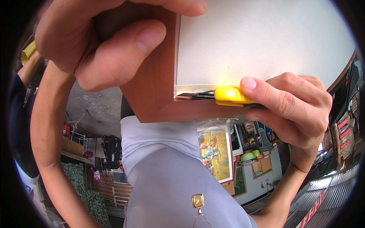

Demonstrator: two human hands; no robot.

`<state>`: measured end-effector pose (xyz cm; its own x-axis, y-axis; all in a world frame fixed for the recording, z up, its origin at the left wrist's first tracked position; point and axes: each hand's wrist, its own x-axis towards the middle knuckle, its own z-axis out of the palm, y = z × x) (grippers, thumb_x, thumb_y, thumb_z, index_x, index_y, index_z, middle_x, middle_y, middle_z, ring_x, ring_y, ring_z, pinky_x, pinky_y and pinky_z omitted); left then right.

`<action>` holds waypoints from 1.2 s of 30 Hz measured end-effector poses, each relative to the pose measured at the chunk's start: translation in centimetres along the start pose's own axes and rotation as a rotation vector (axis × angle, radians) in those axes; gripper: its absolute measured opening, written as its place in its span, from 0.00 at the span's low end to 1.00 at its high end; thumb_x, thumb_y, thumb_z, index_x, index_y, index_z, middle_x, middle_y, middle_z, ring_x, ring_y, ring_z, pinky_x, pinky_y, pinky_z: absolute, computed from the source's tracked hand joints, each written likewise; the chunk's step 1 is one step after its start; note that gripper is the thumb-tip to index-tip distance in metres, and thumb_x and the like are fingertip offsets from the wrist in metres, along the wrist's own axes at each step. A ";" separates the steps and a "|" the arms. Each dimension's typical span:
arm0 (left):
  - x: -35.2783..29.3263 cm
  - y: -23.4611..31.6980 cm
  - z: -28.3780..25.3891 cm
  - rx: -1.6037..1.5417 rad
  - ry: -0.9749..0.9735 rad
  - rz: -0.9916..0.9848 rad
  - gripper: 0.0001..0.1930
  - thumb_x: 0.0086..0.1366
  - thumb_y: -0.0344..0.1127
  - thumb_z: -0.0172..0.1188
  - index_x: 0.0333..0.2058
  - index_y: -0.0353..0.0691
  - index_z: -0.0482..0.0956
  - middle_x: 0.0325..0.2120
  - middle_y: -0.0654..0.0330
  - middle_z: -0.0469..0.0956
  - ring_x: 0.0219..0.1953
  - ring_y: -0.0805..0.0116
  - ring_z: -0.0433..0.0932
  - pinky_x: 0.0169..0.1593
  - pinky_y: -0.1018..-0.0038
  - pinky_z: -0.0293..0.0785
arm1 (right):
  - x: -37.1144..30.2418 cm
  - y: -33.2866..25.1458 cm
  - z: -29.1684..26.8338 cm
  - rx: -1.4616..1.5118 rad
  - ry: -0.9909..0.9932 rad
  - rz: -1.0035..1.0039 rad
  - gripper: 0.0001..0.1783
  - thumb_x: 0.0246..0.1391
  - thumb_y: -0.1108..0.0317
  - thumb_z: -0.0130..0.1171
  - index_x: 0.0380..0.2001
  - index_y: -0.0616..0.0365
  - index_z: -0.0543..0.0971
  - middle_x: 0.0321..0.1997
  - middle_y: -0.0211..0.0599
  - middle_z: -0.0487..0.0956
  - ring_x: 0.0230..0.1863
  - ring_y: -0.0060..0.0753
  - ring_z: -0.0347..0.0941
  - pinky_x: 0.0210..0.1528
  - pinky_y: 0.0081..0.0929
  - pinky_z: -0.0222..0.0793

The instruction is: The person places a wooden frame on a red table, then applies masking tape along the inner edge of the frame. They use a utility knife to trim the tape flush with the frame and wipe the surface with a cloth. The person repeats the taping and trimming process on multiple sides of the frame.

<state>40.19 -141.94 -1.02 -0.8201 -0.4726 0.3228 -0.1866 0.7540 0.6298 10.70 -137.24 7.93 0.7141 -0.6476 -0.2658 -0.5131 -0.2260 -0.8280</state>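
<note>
A reddish-brown wooden frame (159,81) with a white panel (266,41) set inside it is in front of me. My right hand (292,102) grips a yellow utility knife (232,95) between thumb and fingers. Its dark blade lies along the panel's lower edge, the tip at the frame's inner corner. A narrow yellowish strip (195,88) shows beside the blade. Over the frame's left side is my left hand (102,49), thumb and forefinger apart with nothing visible between them. Its other fingers are hidden, and whether it touches the frame I cannot tell.
Another person's arm (28,70) shows at the far left, near a yellow rolled thing (28,52). Below the frame, a colourful picture (215,155) in a white border stands at right. Green bowls (249,155) and assorted clutter lie behind it.
</note>
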 end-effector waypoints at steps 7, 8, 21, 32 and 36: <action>0.0 -0.8 0.4 -0.004 -0.020 0.035 0.22 0.50 0.36 0.50 0.43 0.34 0.79 0.49 0.37 0.73 0.42 0.53 0.77 0.48 0.67 0.73 | -0.2 -0.2 0.7 -0.091 0.007 0.050 0.25 0.40 0.62 0.69 0.46 0.58 0.82 0.22 0.32 0.78 0.18 0.24 0.72 0.19 0.21 0.65; 0.0 -0.9 0.3 -0.003 -0.026 0.043 0.22 0.50 0.36 0.50 0.43 0.34 0.79 0.49 0.37 0.73 0.42 0.53 0.77 0.48 0.67 0.73 | -0.3 -0.3 0.9 -0.104 0.020 0.058 0.25 0.40 0.62 0.68 0.45 0.57 0.82 0.22 0.32 0.78 0.18 0.24 0.72 0.19 0.21 0.65; 2.4 -2.7 -4.1 0.013 -0.210 0.147 0.22 0.50 0.36 0.50 0.44 0.34 0.78 0.49 0.36 0.73 0.42 0.53 0.77 0.48 0.66 0.73 | 0.1 -0.6 -0.3 0.021 -0.028 0.139 0.27 0.37 0.66 0.71 0.45 0.60 0.82 0.22 0.35 0.80 0.17 0.24 0.71 0.18 0.21 0.63; 1.1 -3.2 -5.3 -0.061 -0.328 0.042 0.22 0.51 0.36 0.50 0.45 0.35 0.78 0.50 0.36 0.73 0.46 0.51 0.77 0.51 0.65 0.72 | 0.2 -0.9 0.0 0.020 -0.008 0.158 0.26 0.36 0.66 0.71 0.44 0.59 0.83 0.21 0.34 0.79 0.17 0.23 0.71 0.18 0.21 0.63; 1.6 -3.4 -5.2 -0.031 -0.320 0.123 0.22 0.52 0.36 0.50 0.45 0.34 0.77 0.50 0.36 0.72 0.47 0.50 0.76 0.52 0.64 0.71 | 0.1 -1.2 0.0 0.017 -0.005 0.184 0.26 0.35 0.66 0.71 0.44 0.60 0.83 0.21 0.34 0.78 0.17 0.23 0.71 0.18 0.21 0.63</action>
<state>42.32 -147.66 1.05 -0.9646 -0.2078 0.1626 -0.0631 0.7801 0.6225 11.42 -137.02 8.90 0.6110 -0.6735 -0.4160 -0.6275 -0.0917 -0.7732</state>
